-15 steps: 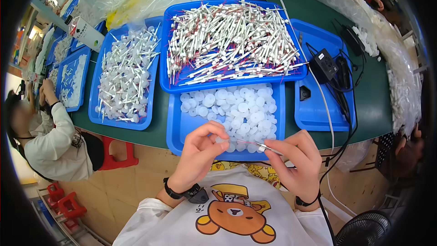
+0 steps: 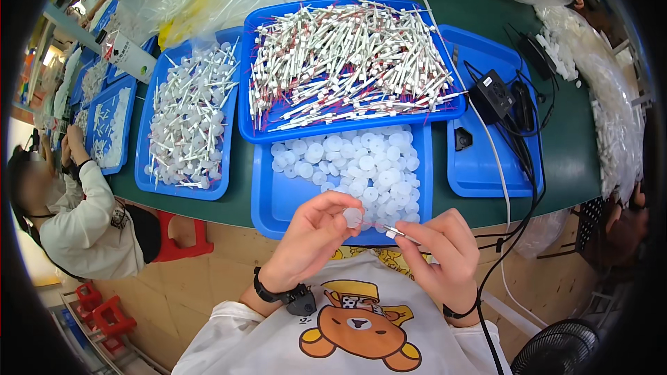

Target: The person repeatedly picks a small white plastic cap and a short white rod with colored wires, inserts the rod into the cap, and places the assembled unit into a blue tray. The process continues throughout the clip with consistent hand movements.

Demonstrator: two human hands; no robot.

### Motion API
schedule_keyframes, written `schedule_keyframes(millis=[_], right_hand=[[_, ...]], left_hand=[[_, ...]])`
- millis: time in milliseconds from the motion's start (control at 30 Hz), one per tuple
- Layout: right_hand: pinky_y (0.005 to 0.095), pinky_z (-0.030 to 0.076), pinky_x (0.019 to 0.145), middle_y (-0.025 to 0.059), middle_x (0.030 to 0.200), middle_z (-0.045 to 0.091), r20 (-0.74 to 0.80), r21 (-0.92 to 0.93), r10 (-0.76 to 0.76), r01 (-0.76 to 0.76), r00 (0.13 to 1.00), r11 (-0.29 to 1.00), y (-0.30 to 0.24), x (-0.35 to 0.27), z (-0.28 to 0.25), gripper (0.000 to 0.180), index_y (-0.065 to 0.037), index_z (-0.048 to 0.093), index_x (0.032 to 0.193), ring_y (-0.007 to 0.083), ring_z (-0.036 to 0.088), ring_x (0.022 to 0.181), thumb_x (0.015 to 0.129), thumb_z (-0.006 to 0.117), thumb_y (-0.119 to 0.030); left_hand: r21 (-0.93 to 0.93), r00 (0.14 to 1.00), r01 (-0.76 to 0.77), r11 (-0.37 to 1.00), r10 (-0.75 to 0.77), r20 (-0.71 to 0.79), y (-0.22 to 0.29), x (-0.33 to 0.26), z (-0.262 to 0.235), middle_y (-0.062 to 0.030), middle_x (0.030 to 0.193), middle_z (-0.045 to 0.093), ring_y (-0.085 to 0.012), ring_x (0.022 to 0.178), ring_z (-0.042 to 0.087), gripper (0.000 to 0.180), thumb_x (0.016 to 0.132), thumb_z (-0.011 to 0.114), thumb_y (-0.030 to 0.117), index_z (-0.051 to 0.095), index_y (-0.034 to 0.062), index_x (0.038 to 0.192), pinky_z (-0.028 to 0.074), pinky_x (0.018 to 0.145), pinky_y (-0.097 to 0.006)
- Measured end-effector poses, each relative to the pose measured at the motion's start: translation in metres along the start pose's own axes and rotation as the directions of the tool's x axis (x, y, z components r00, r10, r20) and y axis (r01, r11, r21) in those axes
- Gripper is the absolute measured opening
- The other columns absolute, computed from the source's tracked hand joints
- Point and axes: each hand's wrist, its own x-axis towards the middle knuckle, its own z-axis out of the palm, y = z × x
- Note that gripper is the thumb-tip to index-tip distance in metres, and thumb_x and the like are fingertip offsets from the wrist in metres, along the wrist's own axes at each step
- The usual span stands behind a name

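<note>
My left hand [image 2: 306, 239] pinches a round translucent plastic disc [image 2: 353, 218] between thumb and fingers, its flat face showing. To the right of it, my right hand [image 2: 445, 253] grips a thin white stick-like part [image 2: 399, 234], from which fine red wires stretch toward the disc. Whether the wires pass into the disc is too small to tell. Beneath both hands lies a blue tray [image 2: 278, 198] with a heap of translucent discs [image 2: 368, 167]. A second blue tray [image 2: 306, 132] overlaps its far side, piled with white sticks with red wires [image 2: 347, 62].
At left, a blue tray [image 2: 142, 160] holds discs with sticks attached. A blue tray [image 2: 479, 177] at right carries a black adapter [image 2: 492, 97] and cables. A white cord [image 2: 490, 139] runs down past the trays. Another person [image 2: 83, 208] sits at far left; a fan [image 2: 556, 348] stands lower right.
My right hand has moved left with the stick, nearer my left hand. My left hand has shifted slightly right, and the disc in it now shows more fully.
</note>
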Motion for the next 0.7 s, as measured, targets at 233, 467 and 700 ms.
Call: schedule_keyframes(millis=[233,467,700], right_hand=[[0.0338,0.036,0.053,0.0044,0.074,0.055,0.005,-0.012,-0.004,0.004,1.0,1.0,0.0028,-0.001,-0.0008,0.031,0.0,0.074,0.097,0.0215,0.052,0.062,0.067,0.082,0.005],[0.0334,0.035,0.053,0.0043,0.073,0.055,-0.013,-0.036,-0.018,0.018,1.0,0.999,0.0061,-0.0007,-0.0011,0.032,0.0,0.074,0.098,0.0215,0.051,0.062,0.067,0.082,0.004],[0.0323,0.037,0.055,0.0034,0.078,0.057,0.058,-0.093,-0.095,0.1,0.994,0.991,0.0077,-0.0022,-0.0032,0.038,-0.002,0.076,0.101,0.0202,0.052,0.066,0.063,0.079,0.002]], left_hand=[[-0.038,1.0,0.009,0.999,-0.008,0.024,0.0013,0.0002,0.0021,-0.0065,0.115,0.062,-0.0152,0.102,0.058,0.029,0.098,0.067,0.017,0.059,0.0021,0.122,0.046,0.09,-0.031],[0.047,0.998,0.012,0.999,-0.015,0.065,-0.0008,0.0017,-0.0036,-0.0061,0.112,0.061,-0.0154,0.1,0.057,0.025,0.095,0.064,0.003,0.06,0.0016,0.119,0.046,0.09,-0.032],[0.032,0.999,0.002,0.999,-0.004,0.051,-0.0036,0.0065,-0.0028,-0.0066,0.111,0.061,-0.0157,0.101,0.057,0.021,0.096,0.064,0.002,0.06,0.001,0.117,0.047,0.089,-0.032]])
